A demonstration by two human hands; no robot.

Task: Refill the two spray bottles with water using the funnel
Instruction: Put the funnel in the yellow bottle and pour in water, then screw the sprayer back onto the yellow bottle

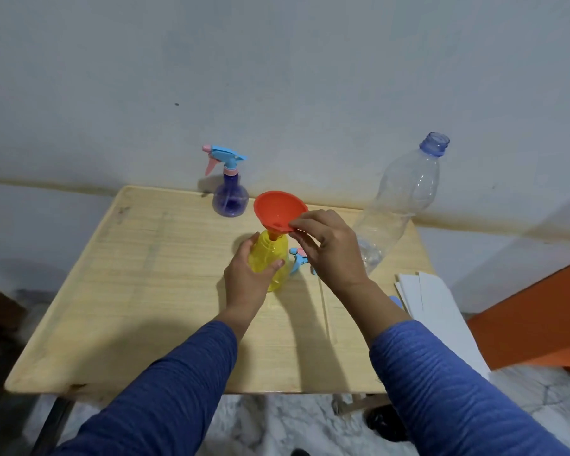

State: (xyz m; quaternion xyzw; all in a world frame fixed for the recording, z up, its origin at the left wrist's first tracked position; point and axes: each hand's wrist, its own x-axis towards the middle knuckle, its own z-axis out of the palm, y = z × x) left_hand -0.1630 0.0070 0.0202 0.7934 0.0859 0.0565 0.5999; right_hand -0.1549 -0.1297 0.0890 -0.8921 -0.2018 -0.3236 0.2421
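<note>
Both hands are engaged. Left hand (pixel 247 274) wraps the body of the yellow spray bottle (pixel 270 258), fingers behind and thumb in front, closed on it. Right hand (pixel 329 248) pinches the near rim of the orange funnel (pixel 278 210) between thumb and fingers. The funnel is smooth, opaque plastic with a round flared bowl; its spout sits in the open neck of the yellow bottle, and the bowl tilts toward the camera. The yellow bottle is translucent, rounded and stands upright near the middle of the table (pixel 112 291).

A detached blue and pink spray head (pixel 297 258) lies on the table just beside the yellow bottle, partly hidden by the right hand. The purple spray bottle (pixel 230 195), translucent and bulbous with its blue and pink trigger head fitted, stands at the far edge. A tall clear water bottle (pixel 405 199), uncapped and ribbed, stands at the far right; any water level cannot be told.

The table surface is pale wood grain with rounded corners and a raised lip; its left half and near edge are open. White sheets (pixel 441 317) overhang the right edge. Behind is a plain pale wall (pixel 277 77); below, a marbled floor (pixel 293 422).
</note>
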